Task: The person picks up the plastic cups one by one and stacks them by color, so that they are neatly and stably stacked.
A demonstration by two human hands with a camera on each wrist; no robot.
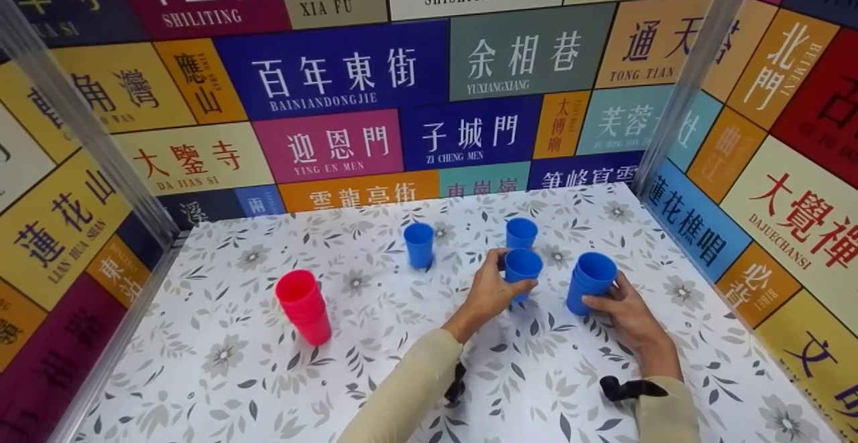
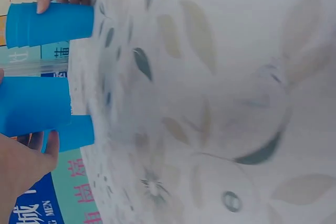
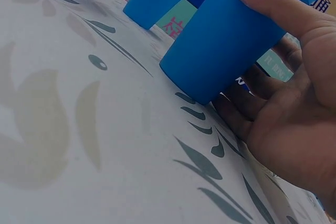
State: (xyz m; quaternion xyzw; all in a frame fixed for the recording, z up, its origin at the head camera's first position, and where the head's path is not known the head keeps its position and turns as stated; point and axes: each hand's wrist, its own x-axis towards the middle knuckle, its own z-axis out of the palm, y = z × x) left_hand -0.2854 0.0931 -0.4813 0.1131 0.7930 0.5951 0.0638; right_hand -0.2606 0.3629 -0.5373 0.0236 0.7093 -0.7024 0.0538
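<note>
My left hand (image 1: pixel 493 290) grips a single blue cup (image 1: pixel 523 270) around its side, with thumb and fingers on opposite sides. In the left wrist view this cup (image 2: pixel 34 106) is held above the tabletop. Just behind it stands another blue cup (image 1: pixel 521 230), partly hidden in the head view. My right hand (image 1: pixel 633 315) holds a short stack of nested blue cups (image 1: pixel 582 292), thumb on the near side and fingers behind. The stack stands upright, its base at the tablecloth in the right wrist view, where my right hand (image 3: pixel 294 98) wraps its side.
One blue cup (image 1: pixel 419 247) stands farther left toward the back of the table. A stack of nested red cups (image 1: pixel 305 305) stands at the left. A floral white tablecloth (image 1: pixel 375 362) covers the table, and walls with coloured signs (image 1: pixel 335 71) enclose its back and sides.
</note>
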